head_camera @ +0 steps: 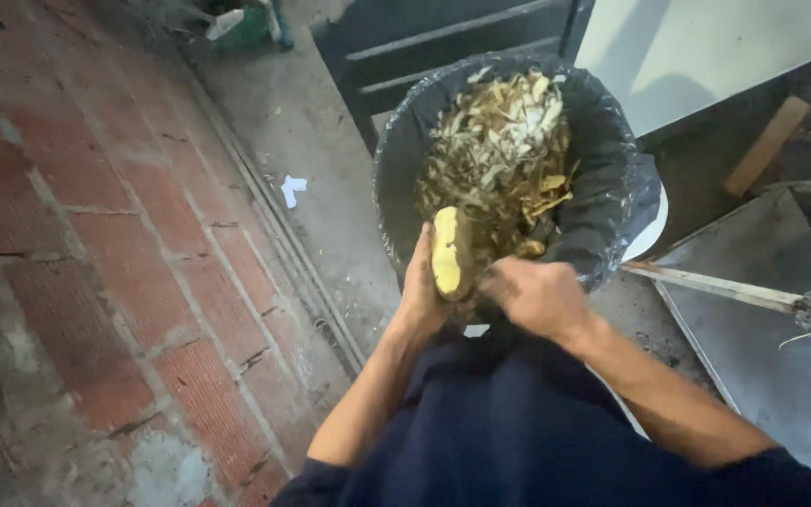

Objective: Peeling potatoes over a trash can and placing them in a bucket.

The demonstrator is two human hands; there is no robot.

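My left hand (420, 291) grips a partly peeled, pale yellow potato (449, 252), held upright over the near rim of a bin lined with a black bag (603, 197). The bin is heaped with pale and brown peelings (504, 150). Beside the potato, my right hand (537, 296) is blurred and closed; whatever it grips is hidden by the fingers. Both hands hover just above my dark blue clothing (509, 422).
A red brick wall (96, 235) runs along the left, with a concrete floor strip (321, 178) and a scrap of white paper (292, 189) beside it. A metal sheet and bar (734, 291) lie to the right. A white panel (706, 47) stands behind the bin.
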